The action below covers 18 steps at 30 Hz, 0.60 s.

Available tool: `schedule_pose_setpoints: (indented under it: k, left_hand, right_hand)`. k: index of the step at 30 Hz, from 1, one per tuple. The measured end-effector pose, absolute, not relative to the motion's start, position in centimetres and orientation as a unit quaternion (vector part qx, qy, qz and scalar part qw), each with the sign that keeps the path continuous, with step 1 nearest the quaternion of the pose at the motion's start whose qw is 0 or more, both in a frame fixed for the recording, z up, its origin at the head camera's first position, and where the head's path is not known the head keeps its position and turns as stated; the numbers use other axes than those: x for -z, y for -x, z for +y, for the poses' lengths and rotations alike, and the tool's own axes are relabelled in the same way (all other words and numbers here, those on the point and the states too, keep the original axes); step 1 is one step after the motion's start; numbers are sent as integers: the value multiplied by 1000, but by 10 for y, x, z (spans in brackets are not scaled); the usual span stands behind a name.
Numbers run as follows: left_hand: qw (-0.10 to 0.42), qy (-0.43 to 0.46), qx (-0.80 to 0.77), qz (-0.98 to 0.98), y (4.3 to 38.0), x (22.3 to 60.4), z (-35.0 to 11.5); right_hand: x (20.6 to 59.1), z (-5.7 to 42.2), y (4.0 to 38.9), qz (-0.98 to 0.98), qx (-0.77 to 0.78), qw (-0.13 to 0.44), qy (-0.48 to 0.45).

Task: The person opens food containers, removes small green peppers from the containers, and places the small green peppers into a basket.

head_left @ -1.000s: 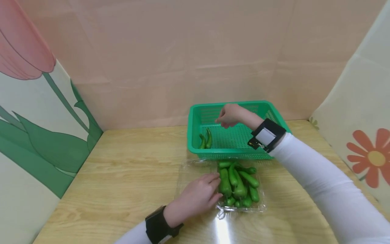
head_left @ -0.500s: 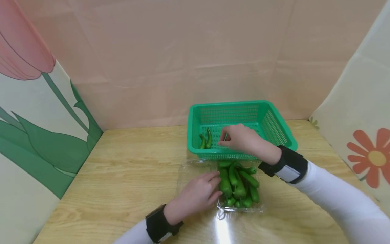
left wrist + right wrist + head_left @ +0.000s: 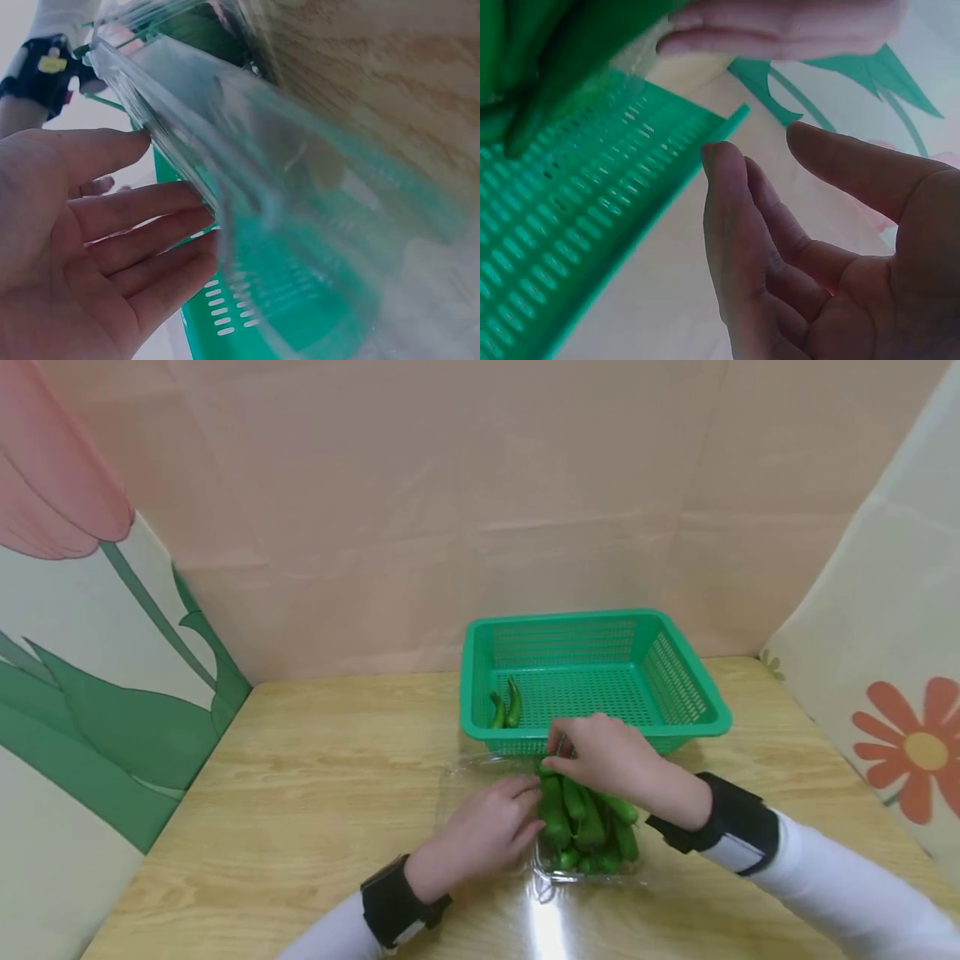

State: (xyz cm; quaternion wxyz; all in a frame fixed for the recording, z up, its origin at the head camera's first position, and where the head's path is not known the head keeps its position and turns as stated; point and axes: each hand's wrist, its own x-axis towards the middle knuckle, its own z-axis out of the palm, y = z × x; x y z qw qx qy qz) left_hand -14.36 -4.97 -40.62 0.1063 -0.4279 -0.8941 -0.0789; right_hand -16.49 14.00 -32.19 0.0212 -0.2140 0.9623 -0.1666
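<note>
Several green chilli peppers (image 3: 591, 822) lie heaped in a clear plastic box (image 3: 592, 878), its see-through lid (image 3: 465, 783) folded out to the left. My left hand (image 3: 483, 828) rests at the box's left side; in the left wrist view its straight fingers (image 3: 154, 244) and thumb touch the plastic edge. Over the far end of the heap hovers my right hand (image 3: 611, 760), palm down. Its thumb (image 3: 847, 161) and fingers stand apart in the right wrist view, with nothing between them. The hand covers part of the far peppers.
Directly behind the box stands a green perforated basket (image 3: 678, 728), with two thin green peppers (image 3: 513, 703) in its left front corner. A wooden table (image 3: 315, 777) lies under everything. Behind it hangs a plain pinkish backdrop (image 3: 337, 527), and printed cloths flank both sides.
My right hand has come back from above the basket, toward me and down, to over the heaped peppers. Its fingers have spread from the thumb. The left hand has stayed nearly still.
</note>
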Motion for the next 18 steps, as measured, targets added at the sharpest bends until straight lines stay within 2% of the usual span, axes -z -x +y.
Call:
schedule_pose_setpoints:
  k: [7, 18]
  left_hand:
    - [106, 430, 74, -894, 149, 407, -47]
    - [32, 443, 61, -894, 153, 400, -54]
  right_hand:
    - [332, 143, 152, 965, 157, 17, 211]
    - [346, 146, 143, 970, 138, 44, 197]
